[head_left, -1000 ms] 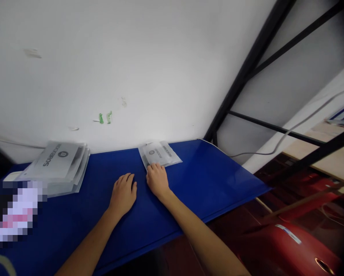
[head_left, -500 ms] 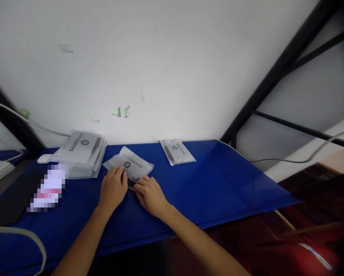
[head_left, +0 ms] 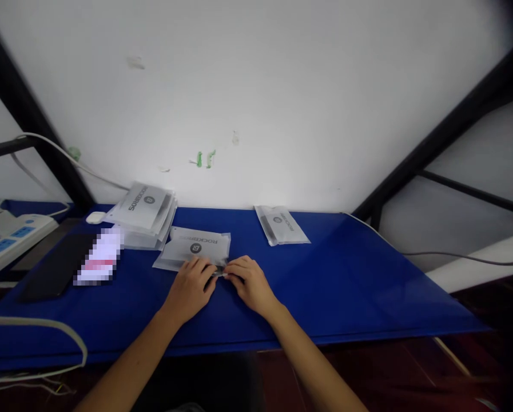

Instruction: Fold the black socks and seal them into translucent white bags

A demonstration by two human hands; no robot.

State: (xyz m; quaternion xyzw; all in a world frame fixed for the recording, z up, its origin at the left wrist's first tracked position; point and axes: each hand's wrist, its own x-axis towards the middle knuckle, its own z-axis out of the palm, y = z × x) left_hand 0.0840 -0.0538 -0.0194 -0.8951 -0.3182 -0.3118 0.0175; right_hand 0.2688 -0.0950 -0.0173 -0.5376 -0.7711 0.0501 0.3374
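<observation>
A frosted plastic bag printed with a dark logo and lettering lies on the blue table in front of me. At its near edge, my left hand has its fingers curled on the bag, thumb close to the fingertips. My right hand pinches the near right corner, fingertips almost meeting those of the left. Something dark shows at the edge between the hands, too small to name. Behind and to the left is a stack of similar bags. Another such bag lies at the back right.
The blue table meets a white wall behind. On the left are a dark flat object, a blurred-out item, a small white case and a power strip. A pale cable loops over the near left edge.
Both hands have shifted right along the bag's near edge and come closer together. The bag has turned to lie squarer to me. The whole view has swung slightly left.
</observation>
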